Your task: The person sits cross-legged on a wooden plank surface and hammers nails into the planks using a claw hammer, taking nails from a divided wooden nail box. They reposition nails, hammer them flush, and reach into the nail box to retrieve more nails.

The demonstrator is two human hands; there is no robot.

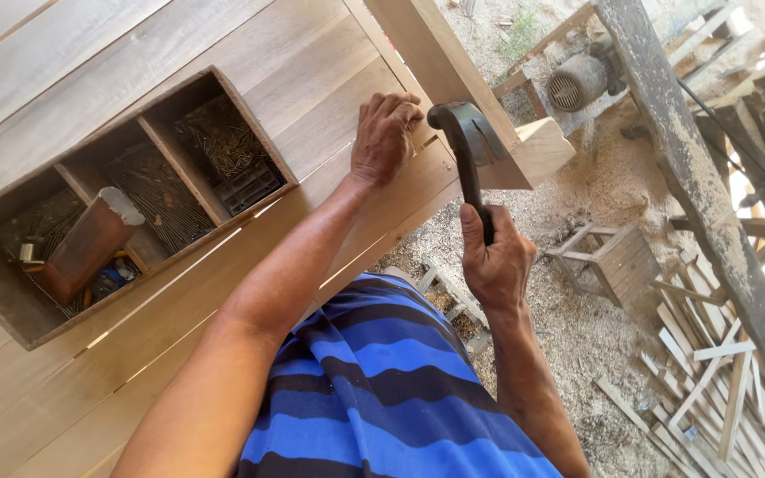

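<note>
My right hand (pixel 495 263) grips dark curved metal hammer (pixel 465 146), head against pale wooden beam (pixel 453 80) | my left hand (pixel 384 137) fingers curled, pressing plank tabletop (pixel 312 80) | divided wooden nail box (pixel 126 195) well apart

The single head-worn camera looks steeply down at close range, plank surface (pixel 135 53) upper left, sawdust ground (pixel 595 327) right.
</note>
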